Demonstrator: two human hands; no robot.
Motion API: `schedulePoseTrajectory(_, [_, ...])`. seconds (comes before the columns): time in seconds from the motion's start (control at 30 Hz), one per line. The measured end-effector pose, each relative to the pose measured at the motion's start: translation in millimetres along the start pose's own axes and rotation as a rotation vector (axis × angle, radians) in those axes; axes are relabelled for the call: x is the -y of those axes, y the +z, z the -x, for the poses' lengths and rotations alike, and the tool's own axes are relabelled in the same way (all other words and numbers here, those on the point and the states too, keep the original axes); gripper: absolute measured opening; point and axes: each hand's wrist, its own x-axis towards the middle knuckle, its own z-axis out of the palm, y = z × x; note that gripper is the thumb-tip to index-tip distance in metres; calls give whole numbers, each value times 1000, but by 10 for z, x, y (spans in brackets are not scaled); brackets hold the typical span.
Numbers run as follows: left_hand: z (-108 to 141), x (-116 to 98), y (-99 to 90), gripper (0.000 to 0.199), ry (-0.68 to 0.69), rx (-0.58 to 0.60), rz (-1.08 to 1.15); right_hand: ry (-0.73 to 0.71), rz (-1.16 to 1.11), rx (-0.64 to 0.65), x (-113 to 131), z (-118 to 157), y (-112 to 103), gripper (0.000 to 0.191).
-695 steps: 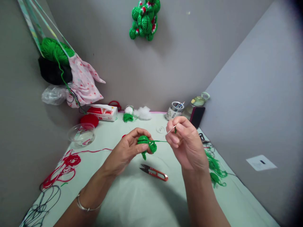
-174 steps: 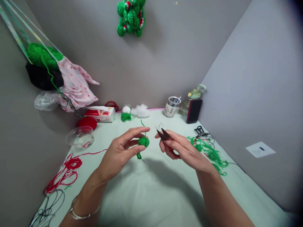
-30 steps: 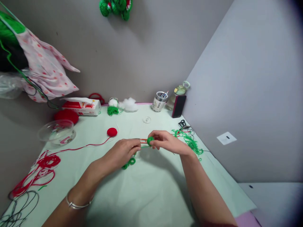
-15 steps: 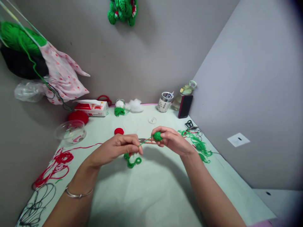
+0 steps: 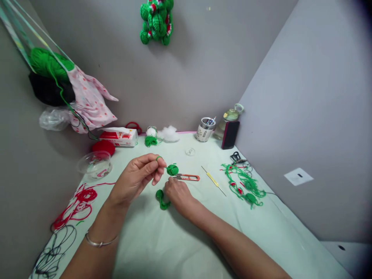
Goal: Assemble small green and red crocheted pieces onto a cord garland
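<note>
My left hand (image 5: 145, 172) pinches a strand of green yarn (image 5: 158, 158) between thumb and fingers. Just right of its fingertips is a small green crocheted ball (image 5: 172, 169). My right hand (image 5: 178, 193) is lowered to the cloth beside a curled green crocheted piece (image 5: 162, 199); its fingers are closed, and what they grip is hidden. Orange-handled thread snips (image 5: 190, 177) lie above my right hand, and a yellow crochet hook (image 5: 212, 179) rests to their right.
Green yarn pieces (image 5: 250, 186) lie at the right, near a phone (image 5: 230, 135) and a pen tin (image 5: 205, 130). Red yarn (image 5: 85, 195), dark cord (image 5: 52, 248) and a clear plastic bowl (image 5: 99, 166) are at the left. White stuffing (image 5: 169, 134) sits at the back.
My right hand has let go of the green ball and moved down and left to the curled piece. My left hand has risen slightly. The snips and hook are now uncovered; the view has shifted.
</note>
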Motion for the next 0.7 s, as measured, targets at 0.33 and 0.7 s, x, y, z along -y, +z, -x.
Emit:
schedulePoseTrajectory(0.33, [114, -93, 100, 18, 140, -118, -115, -24, -681, -153, -305, 78, -646, 6])
schedulePoseTrajectory(0.7, [159, -101, 356, 18, 167, -157, -381, -187, -1632, -554, -36, 473, -1166, 16])
